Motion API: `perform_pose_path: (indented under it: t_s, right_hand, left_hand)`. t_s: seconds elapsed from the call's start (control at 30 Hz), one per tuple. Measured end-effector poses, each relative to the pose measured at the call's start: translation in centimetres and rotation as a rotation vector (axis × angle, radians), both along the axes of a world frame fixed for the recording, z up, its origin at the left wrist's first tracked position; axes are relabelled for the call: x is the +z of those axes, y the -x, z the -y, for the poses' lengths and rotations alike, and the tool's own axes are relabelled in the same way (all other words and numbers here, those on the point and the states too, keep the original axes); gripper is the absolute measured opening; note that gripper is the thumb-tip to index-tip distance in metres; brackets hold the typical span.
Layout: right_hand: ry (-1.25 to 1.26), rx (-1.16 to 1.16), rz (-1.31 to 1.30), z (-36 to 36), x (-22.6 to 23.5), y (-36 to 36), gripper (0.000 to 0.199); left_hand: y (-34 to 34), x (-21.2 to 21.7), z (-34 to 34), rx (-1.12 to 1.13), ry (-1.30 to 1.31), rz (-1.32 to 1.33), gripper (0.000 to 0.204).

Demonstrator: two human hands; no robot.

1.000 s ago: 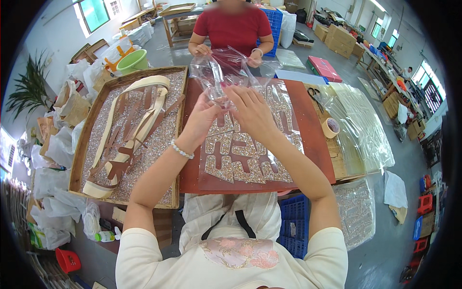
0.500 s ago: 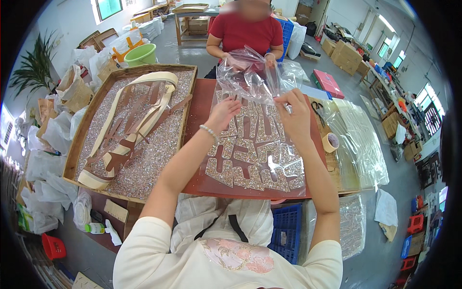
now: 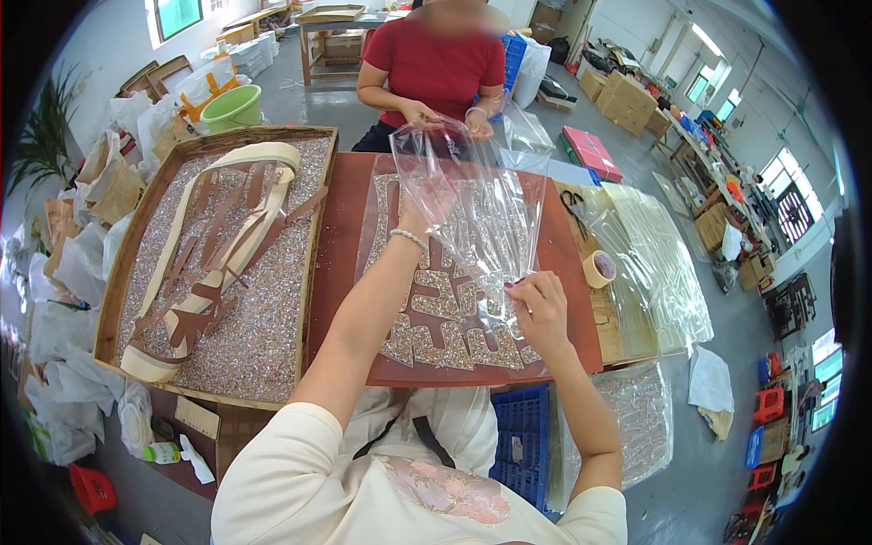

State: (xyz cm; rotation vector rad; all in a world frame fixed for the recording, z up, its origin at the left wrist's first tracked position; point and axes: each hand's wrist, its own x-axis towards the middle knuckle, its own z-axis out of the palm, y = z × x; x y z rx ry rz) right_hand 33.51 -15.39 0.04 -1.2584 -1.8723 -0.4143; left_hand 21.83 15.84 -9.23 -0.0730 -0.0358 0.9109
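My right hand (image 3: 542, 313) is closed in a pinch on the near end of a clear plastic film (image 3: 495, 218). The film slants up and away over the work, creased and shiny. My left hand (image 3: 425, 211), with a beaded bracelet at the wrist, lies under or behind the film; its fingers show through it, stretched out and holding nothing I can make out. Beneath are several glitter-covered cut pieces (image 3: 440, 350) with slots, laid close together on a reddish-brown board (image 3: 345, 272). Across the table, a person in a red top holds the film's far end with both hands (image 3: 445, 118).
At left stands a wooden tray (image 3: 318, 236) of loose glitter stones, with a cream strap-like frame (image 3: 286, 156) and brown strips in it. On the right are a tape roll (image 3: 599, 269), black scissors (image 3: 574, 211) and stacked clear sheets (image 3: 658, 272). A blue crate (image 3: 520, 440) is below the table.
My right hand has drawn the film's edge down toward me, stretching it over the glittery pieces. My left hand is now behind the film. The view has shifted slightly.
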Motion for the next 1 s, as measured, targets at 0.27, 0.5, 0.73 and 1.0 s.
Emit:
perform_pose_path:
  t_s: [0.27, 0.5, 0.73, 1.0]
  right_hand:
    - [0.029, -0.005, -0.024, 1.9, -2.2, 0.7, 0.022]
    - [0.006, -0.001, 0.005, 2.5, -3.1, 1.4, 0.024]
    - [-0.015, -0.043, -0.017, 2.1, -2.4, 0.6, 0.025]
    - [-0.065, -0.064, 0.053, 2.9, -2.4, 1.4, 0.023]
  left_hand:
    - [2.1, -1.6, -2.0, 0.199, -0.189, -0.238, 0.059]
    - [4.2, 1.7, 0.2, 0.258, -0.143, -0.489, 0.067]
    - [3.3, 2.4, 5.8, 0.136, -0.153, -0.478, 0.058]
    - [6.2, -0.7, 13.8, -0.308, 0.011, -0.060, 0.057]
